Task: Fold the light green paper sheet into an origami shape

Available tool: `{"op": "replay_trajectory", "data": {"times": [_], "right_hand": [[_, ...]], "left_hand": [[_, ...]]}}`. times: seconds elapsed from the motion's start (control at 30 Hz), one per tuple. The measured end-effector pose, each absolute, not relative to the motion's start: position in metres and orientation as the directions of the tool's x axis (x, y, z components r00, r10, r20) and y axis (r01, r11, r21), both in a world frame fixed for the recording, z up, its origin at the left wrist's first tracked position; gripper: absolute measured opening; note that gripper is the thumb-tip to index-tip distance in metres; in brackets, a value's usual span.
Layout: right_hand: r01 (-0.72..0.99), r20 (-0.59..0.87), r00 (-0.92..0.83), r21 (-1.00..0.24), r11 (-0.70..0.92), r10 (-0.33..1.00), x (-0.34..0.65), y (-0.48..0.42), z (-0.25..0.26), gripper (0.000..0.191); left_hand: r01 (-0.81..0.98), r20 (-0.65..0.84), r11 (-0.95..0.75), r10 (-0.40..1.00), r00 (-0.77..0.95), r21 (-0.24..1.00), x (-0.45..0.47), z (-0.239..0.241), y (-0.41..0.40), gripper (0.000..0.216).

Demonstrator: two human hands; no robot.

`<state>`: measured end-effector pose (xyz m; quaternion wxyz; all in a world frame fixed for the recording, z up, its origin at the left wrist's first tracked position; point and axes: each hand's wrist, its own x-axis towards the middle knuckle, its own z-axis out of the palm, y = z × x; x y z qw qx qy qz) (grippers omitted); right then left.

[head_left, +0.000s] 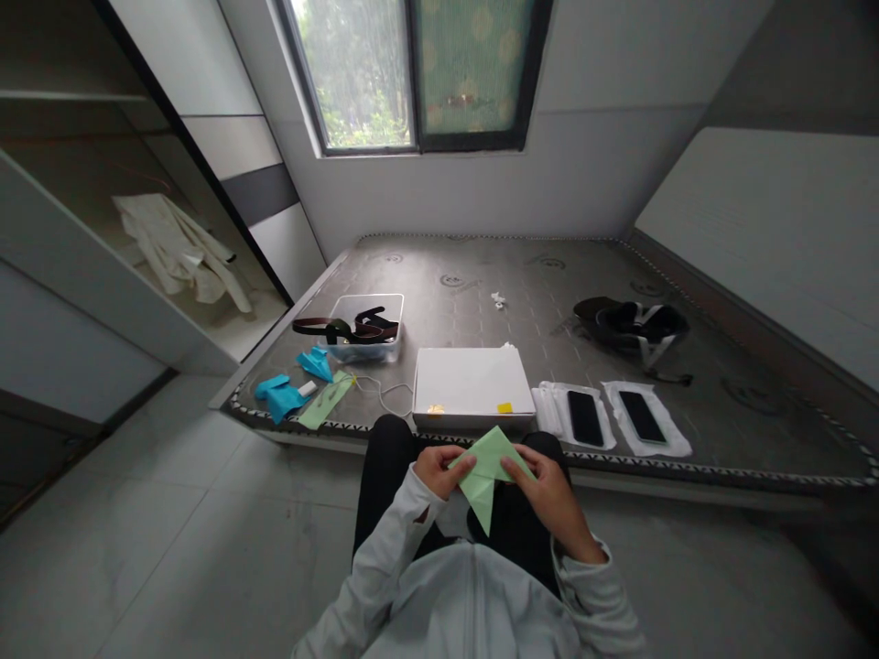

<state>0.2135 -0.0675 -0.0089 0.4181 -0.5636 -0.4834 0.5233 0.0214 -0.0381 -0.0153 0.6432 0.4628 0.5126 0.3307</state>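
A light green sheet of paper (489,471), folded to a pointed shape, is held over my lap. My left hand (439,469) pinches its left edge and my right hand (544,485) grips its right side, thumb on top. The paper's lower tip points down toward my grey jacket. Straight ahead on the bare mattress (721,421) lies a flat white box (472,387) with small yellow stickers on its near edge.
Left of the box lie a green paper strip (327,401), blue folded paper pieces (283,395) and a clear tub with belts (363,327). Two dark phones (611,418) rest on white wrappers to the right, a black headset (635,328) behind them. An open wardrobe stands at left.
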Motion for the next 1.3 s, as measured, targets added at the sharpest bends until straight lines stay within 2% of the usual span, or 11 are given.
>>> {"op": "replay_trajectory", "data": {"times": [0.07,0.17,0.27,0.4,0.47,0.57,0.7,0.9,1.03,1.17,1.3], "right_hand": [[0.072,-0.200,-0.038,-0.978,-0.197,0.979,0.214,-0.068,-0.010,0.050],[-0.037,-0.231,-0.003,-0.972,-0.231,0.973,0.213,-0.068,-0.007,0.064],[-0.087,-0.243,0.046,-0.967,-0.239,0.969,0.214,-0.069,-0.004,0.072],[-0.060,-0.214,0.061,-0.976,-0.211,0.975,0.218,-0.069,-0.007,0.048],[-0.002,-0.205,0.052,-0.979,-0.205,0.977,0.218,-0.069,-0.009,0.037],[0.052,-0.198,0.035,-0.978,-0.200,0.980,0.216,-0.070,-0.010,0.037],[0.172,-0.128,-0.003,-0.977,-0.125,0.992,0.213,-0.073,-0.001,0.037],[0.415,-0.120,-0.150,-0.909,-0.047,0.981,0.212,-0.075,0.015,0.051],[0.515,-0.106,-0.031,-0.854,-0.075,0.994,0.210,-0.073,0.008,0.031],[0.479,-0.037,0.065,-0.876,-0.064,0.997,0.210,-0.072,-0.002,0.033],[0.286,-0.050,0.094,-0.955,-0.075,0.994,0.207,-0.073,-0.001,0.035]], "left_hand": [[0.046,-0.337,0.339,0.891,0.305,0.940,0.021,-0.019,-0.040,0.057],[-0.008,-0.268,0.293,0.886,0.380,0.956,0.017,-0.021,-0.044,0.067],[-0.022,-0.169,0.205,0.860,0.481,0.979,0.010,-0.016,-0.048,0.060],[0.159,-0.121,0.054,0.885,0.449,0.986,0.009,-0.011,-0.048,0.043],[0.207,-0.173,0.106,0.924,0.341,0.973,0.014,-0.012,-0.045,0.035],[0.188,-0.267,0.239,0.953,0.141,0.952,0.022,-0.018,-0.040,0.042],[0.223,-0.224,0.217,0.975,0.004,0.950,0.029,-0.025,-0.038,0.034],[0.271,-0.234,0.229,0.972,-0.013,0.935,0.030,-0.019,-0.042,0.032],[0.175,-0.264,0.249,0.962,0.069,0.952,0.029,-0.013,-0.042,0.041],[-0.052,-0.290,0.305,0.938,0.191,0.951,0.030,-0.012,-0.044,0.061],[-0.108,-0.382,0.411,0.898,0.216,0.905,0.036,-0.018,-0.046,0.074]]}}
